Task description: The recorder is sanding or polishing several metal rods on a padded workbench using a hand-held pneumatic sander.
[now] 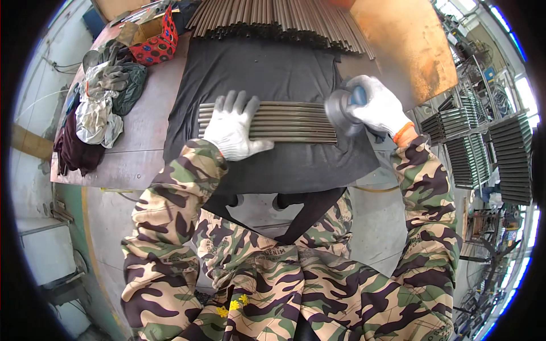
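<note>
A row of several thin metal tubes point(290, 121) lies side by side on a black mat point(273, 71). My left hand point(232, 126), in a white glove, presses flat on the left end of the tubes, fingers spread. My right hand point(380, 107), also gloved, grips a blue-handled grinder point(343, 109) whose grey round disc sits at the right ends of the tubes. Both forearms wear camouflage sleeves.
A large stack of long metal tubes point(278, 23) lies at the back of the metal table point(131, 165). A rusty orange plate point(409, 45) is at the back right. Rags and gloves point(102, 108) and a red dotted box point(152, 44) sit left. Racks of stacked parts point(489, 153) stand right.
</note>
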Available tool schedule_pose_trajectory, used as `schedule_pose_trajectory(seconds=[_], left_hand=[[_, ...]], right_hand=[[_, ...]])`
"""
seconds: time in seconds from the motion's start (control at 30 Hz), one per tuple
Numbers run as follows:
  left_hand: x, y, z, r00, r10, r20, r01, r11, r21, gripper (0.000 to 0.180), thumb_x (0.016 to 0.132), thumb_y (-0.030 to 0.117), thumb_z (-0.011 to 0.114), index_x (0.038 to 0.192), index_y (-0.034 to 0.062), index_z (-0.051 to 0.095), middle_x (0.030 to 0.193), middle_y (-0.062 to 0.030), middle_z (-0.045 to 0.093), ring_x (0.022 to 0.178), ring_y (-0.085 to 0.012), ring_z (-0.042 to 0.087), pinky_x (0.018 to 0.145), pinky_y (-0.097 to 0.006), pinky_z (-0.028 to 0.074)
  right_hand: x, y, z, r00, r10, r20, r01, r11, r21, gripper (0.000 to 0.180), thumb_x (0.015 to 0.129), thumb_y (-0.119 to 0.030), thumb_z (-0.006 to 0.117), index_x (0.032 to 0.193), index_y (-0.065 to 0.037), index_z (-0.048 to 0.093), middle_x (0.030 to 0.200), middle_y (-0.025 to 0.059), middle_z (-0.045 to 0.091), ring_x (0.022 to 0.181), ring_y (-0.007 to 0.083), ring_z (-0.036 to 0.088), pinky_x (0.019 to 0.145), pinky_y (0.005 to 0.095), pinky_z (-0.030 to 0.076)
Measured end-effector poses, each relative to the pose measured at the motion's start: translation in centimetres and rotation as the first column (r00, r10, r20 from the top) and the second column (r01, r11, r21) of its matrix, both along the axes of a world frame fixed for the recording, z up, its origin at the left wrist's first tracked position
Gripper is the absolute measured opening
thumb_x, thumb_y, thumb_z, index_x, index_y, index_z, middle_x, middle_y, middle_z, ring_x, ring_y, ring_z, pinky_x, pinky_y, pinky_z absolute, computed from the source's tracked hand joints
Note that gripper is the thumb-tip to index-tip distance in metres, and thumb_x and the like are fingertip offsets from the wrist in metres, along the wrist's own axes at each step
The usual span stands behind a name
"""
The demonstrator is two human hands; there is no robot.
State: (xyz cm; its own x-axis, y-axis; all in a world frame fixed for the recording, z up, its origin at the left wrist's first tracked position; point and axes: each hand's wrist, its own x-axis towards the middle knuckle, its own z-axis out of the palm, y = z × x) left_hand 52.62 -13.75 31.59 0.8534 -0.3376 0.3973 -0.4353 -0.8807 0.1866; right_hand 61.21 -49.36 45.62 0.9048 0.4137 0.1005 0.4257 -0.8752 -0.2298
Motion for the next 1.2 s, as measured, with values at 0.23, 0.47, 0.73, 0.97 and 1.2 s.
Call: schedule_pose_trajectory(seconds=[0.23, 0.47, 0.73, 0.97, 1.2], left_hand=[[0.0, -1.1, 1.7, 0.993, 0.025, -0.114, -0.023, 1.000, 0.015, 0.108, 0.071, 0.062, 0.090, 0.150, -0.0026, 0.054, 0.149, -0.0250, 0.053, 0.143, -0.0463, 0.047, 0.125, -0.062, 0.033], [-0.5, -14.5, 0.9, 0.955, -0.291, 0.065, 0.298, 0.940, -0.167, 0.098, 0.078, 0.058, 0.084, 0.141, -0.0132, 0.058, 0.149, -0.0348, 0.054, 0.148, -0.0532, 0.046, 0.128, -0.065, 0.033], [1.8, -28.6, -1.0, 0.987, -0.051, -0.151, 0.034, 0.993, -0.114, 0.113, 0.084, 0.068, 0.076, 0.147, -0.0210, 0.051, 0.158, -0.0389, 0.048, 0.154, -0.0536, 0.036, 0.132, -0.063, 0.022], [2.1, -29.2, 0.5, 0.979, -0.139, -0.152, 0.097, 0.963, -0.252, 0.099, 0.081, 0.055, 0.083, 0.143, -0.0164, 0.054, 0.153, -0.0377, 0.049, 0.152, -0.0534, 0.038, 0.131, -0.064, 0.026], [-4.7, -23.5, 1.0, 0.859, -0.504, 0.088, 0.488, 0.755, -0.439, 0.064, 0.082, 0.029, 0.084, 0.132, -0.0058, 0.065, 0.138, -0.0312, 0.062, 0.142, -0.0517, 0.055, 0.124, -0.062, 0.043]], right_hand=[[-1.2, -4.0, 1.2, 0.981, -0.183, 0.068, 0.178, 0.981, 0.081, 0.062, 0.078, -0.043, 0.086, 0.129, -0.009, 0.075, 0.123, 0.0205, 0.075, 0.114, 0.0388, 0.075, 0.101, 0.0464, 0.060], [-0.7, -8.6, 0.4, 0.965, -0.192, 0.177, 0.159, 0.969, 0.187, 0.056, 0.080, -0.037, 0.089, 0.127, -0.009, 0.075, 0.120, 0.0196, 0.077, 0.112, 0.0381, 0.076, 0.099, 0.0462, 0.061], [-3.4, -10.5, 2.9, 0.971, -0.240, -0.008, 0.217, 0.863, 0.457, 0.058, 0.080, -0.031, 0.089, 0.130, -0.006, 0.073, 0.105, 0.0128, 0.076, 0.081, 0.0254, 0.076, 0.079, 0.0372, 0.064], [-0.8, -11.4, 2.1, 0.981, -0.150, 0.124, 0.090, 0.915, 0.394, 0.055, 0.081, -0.026, 0.088, 0.131, -0.008, 0.073, 0.116, 0.0141, 0.075, 0.103, 0.0273, 0.074, 0.095, 0.0405, 0.060], [-0.1, -7.1, 1.2, 0.966, 0.011, 0.258, -0.058, 0.983, 0.173, 0.045, 0.088, -0.027, 0.081, 0.129, -0.015, 0.070, 0.125, 0.0131, 0.072, 0.118, 0.0394, 0.072, 0.103, 0.0497, 0.059]])
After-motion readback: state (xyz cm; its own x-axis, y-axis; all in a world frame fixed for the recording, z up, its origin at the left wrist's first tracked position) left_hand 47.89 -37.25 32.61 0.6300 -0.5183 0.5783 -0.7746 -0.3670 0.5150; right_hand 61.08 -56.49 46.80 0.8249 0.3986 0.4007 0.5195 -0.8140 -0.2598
